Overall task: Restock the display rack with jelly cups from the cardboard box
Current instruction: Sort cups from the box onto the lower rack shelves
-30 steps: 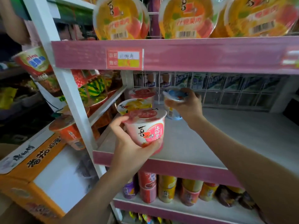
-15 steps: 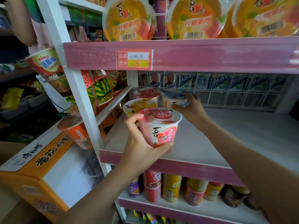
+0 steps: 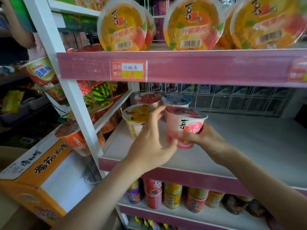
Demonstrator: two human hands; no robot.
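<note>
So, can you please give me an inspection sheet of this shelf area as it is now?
Surface: middle shelf, white board with pink front edge.
Job's things: pink jelly cup held, lid up; yellow cup, red-lid cup and blue-lid cup stand at the back left.
Clutter: nothing seen.
Hands: right hand grips the pink cup's base; left hand beside it, contact unclear.
Cables: nothing seen.
Surroundings: large jelly cups above, small cups below, price tag, wire grid behind, orange carton at left.
</note>
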